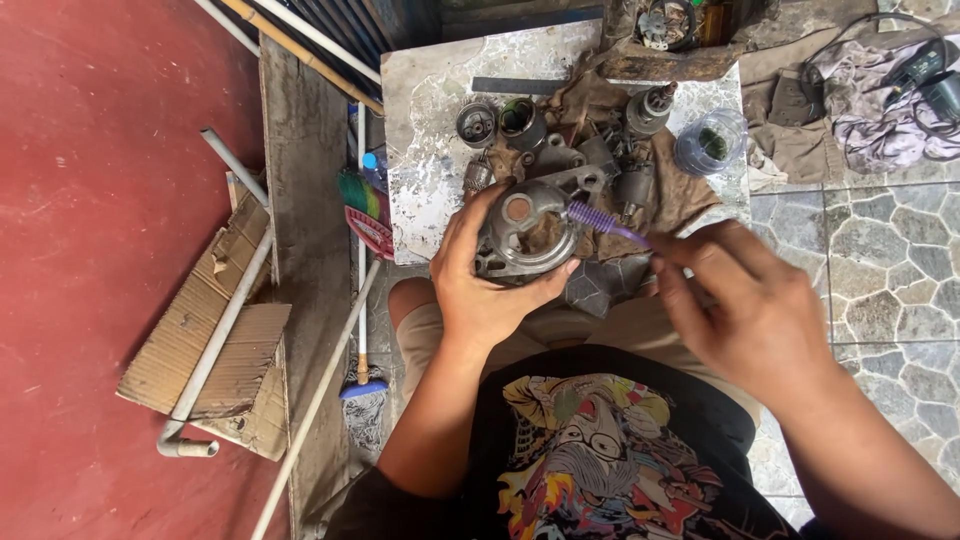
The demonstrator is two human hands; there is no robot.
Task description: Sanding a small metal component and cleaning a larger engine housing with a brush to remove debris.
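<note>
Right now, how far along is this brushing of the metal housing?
Done: the unit is stripped, with motor parts spread on the slab. In hand: left hand grips the metal housing, right hand works a purple brush. Left: the grimy parts lying there.

Setting: an informal repair workshop — dismantled motor parts point(560, 140) are lying on a stained stone slab point(430, 150). Left of the slab, pipes point(215, 330) and cardboard point(215, 360) are resting on red floor point(90, 200) — power tools point(925, 75) right.

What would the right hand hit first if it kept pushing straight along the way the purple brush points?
Probably the grey metal housing held in the left hand: the right hand aims the purple brush up-left, bristles at its rim. Depth is unclear.
</note>
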